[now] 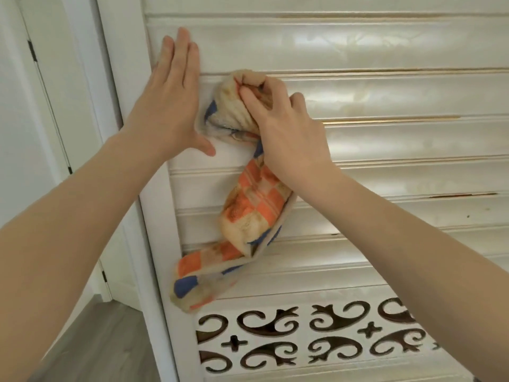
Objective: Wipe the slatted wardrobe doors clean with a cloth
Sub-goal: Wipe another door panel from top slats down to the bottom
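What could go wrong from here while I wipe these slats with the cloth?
1. The cloth hangs in a long loose tail below the right hand; it might snag in the cut-out panel underneath.
2. The cloth looks stained, so it may smear grime across the slats rather than lift it.
3. A cracked slat edge at lower right could catch the cloth.

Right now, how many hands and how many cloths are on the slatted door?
Hands: 2 (left hand, right hand)
Cloths: 1 (checked cloth)
Total: 3
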